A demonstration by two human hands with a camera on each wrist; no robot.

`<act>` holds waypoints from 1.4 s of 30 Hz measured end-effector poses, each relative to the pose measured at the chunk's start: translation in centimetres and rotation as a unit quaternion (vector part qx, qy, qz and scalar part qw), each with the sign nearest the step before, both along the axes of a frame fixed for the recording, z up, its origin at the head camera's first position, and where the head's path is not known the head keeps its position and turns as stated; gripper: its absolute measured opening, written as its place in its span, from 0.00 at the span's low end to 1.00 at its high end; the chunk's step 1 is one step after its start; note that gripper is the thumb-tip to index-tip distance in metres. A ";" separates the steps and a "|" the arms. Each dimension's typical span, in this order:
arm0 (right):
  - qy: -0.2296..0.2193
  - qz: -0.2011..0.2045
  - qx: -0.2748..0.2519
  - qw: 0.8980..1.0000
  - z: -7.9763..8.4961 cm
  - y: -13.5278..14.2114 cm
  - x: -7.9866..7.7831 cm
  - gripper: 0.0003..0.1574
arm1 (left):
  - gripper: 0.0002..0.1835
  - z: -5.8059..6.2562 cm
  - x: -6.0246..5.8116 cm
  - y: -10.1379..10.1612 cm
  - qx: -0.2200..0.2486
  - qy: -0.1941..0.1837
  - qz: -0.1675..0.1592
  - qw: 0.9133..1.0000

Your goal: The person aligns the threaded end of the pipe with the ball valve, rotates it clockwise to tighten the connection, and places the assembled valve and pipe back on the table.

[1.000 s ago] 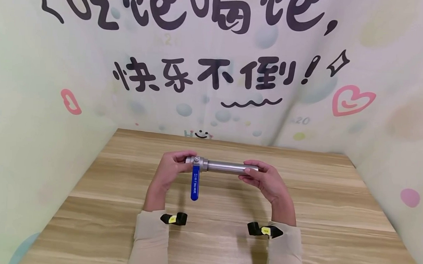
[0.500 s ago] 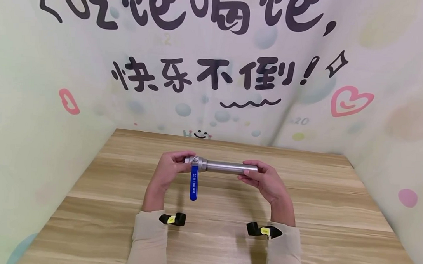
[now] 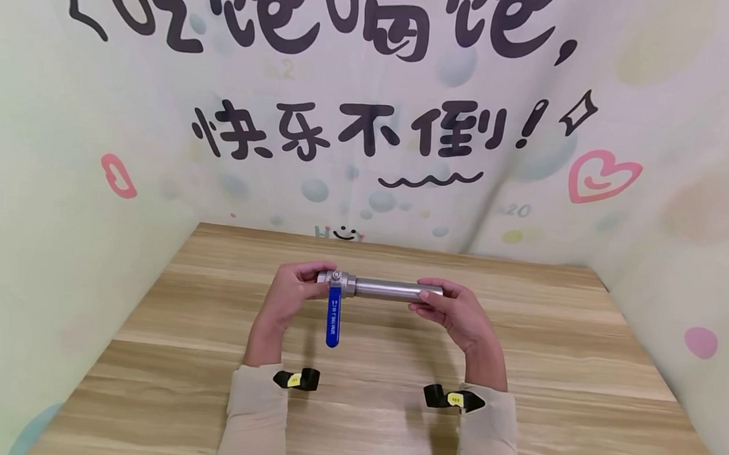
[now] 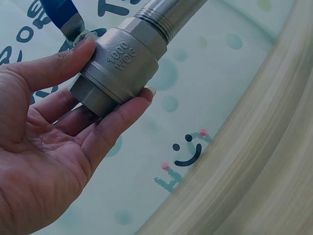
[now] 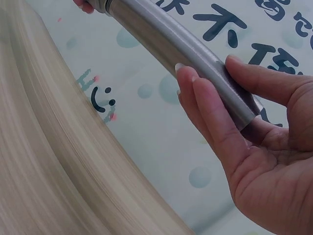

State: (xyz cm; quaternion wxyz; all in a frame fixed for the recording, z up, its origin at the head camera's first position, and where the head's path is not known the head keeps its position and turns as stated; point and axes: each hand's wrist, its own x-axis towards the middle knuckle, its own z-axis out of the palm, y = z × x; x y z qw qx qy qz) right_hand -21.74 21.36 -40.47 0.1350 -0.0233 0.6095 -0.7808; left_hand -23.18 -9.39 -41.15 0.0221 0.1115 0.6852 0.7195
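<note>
A steel ball valve (image 3: pixel 341 282) with a blue lever handle (image 3: pixel 334 317) is joined to a straight metal pipe (image 3: pixel 392 290), held level above the table. My left hand (image 3: pixel 286 293) grips the valve's free end, thumb by the handle's base. In the left wrist view the valve body (image 4: pixel 120 61) is stamped 1000 WOG, and some pipe thread (image 4: pixel 155 22) shows at the joint. My right hand (image 3: pixel 458 311) holds the pipe's other end between thumb and fingers. The right wrist view shows the pipe's end edge (image 5: pixel 252 120) over the palm.
The wood-grain table (image 3: pixel 358 401) lies under both forearms. A printed cloth wall (image 3: pixel 353 200) with large dark lettering stands behind it, with pale walls at left and right. Each sleeve carries a black wrist mount (image 3: pixel 297 379) with a yellow label.
Both hands keep the same grip on the valve and pipe. The whole scene has shifted very slightly left and down in the head view.
</note>
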 end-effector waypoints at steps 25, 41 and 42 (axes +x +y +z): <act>0.009 -0.004 0.017 1.000 -0.4 0.0 0.0 0.23 | 0.19 -0.2 0.1 -0.1 -0.001 0.004 0.000 1.000; 0.003 0.002 0.008 1.000 -0.1 0.1 0.0 0.22 | 0.19 -0.1 0.0 -0.1 0.007 0.001 -0.002 1.000; 0.003 0.002 0.010 1.000 -0.1 0.1 0.0 0.23 | 0.19 -0.1 0.0 -0.1 0.008 0.001 -0.002 1.000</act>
